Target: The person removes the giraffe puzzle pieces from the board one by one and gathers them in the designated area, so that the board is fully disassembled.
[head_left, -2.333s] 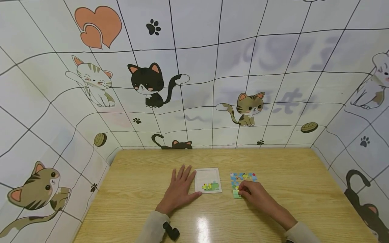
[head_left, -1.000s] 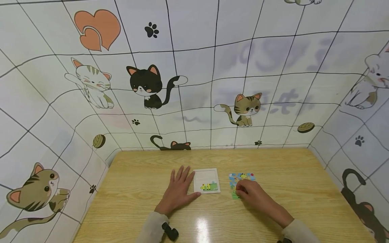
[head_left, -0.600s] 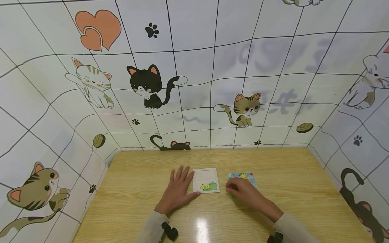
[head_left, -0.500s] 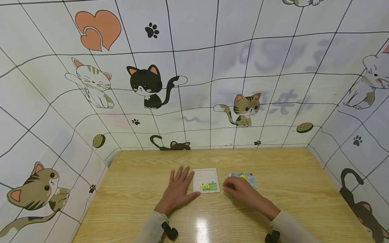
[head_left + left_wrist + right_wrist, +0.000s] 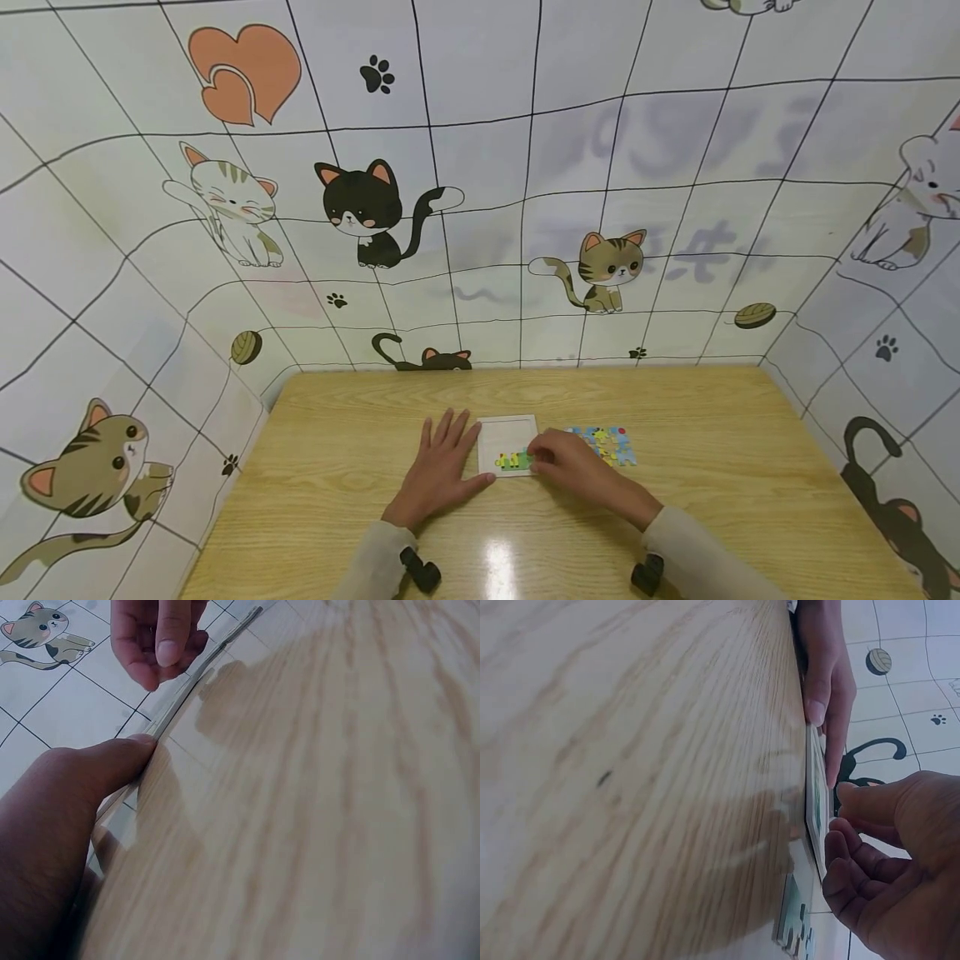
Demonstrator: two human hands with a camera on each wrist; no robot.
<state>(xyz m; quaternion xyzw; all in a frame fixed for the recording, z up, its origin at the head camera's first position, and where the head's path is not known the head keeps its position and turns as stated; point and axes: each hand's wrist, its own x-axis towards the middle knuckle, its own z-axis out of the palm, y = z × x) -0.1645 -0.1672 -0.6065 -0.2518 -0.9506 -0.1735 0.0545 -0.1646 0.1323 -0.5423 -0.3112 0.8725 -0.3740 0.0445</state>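
Observation:
A white puzzle tray (image 5: 506,429) lies mid-table, with joined green and yellow puzzle pieces (image 5: 513,461) along its lower edge. My left hand (image 5: 442,471) lies with spread fingers at the tray's left side; its thumb touches the near left corner, and in the left wrist view the thumb (image 5: 124,761) rests at the tray's edge. My right hand (image 5: 573,467) is over the tray's right edge, thumb and index finger pinched together at a puzzle piece that is mostly hidden. In the right wrist view, the right hand's (image 5: 900,847) fingertips are just over the tray (image 5: 817,802).
Loose blue and yellow puzzle pieces (image 5: 618,446) lie right of the tray, partly covered by the right hand. The wooden table (image 5: 712,467) ends at a cat-patterned wall covering (image 5: 495,292) at the back and sides.
My right hand has moved left from the loose pieces to the tray's right edge, with fingertips pinched. The left hand keeps its place beside the tray.

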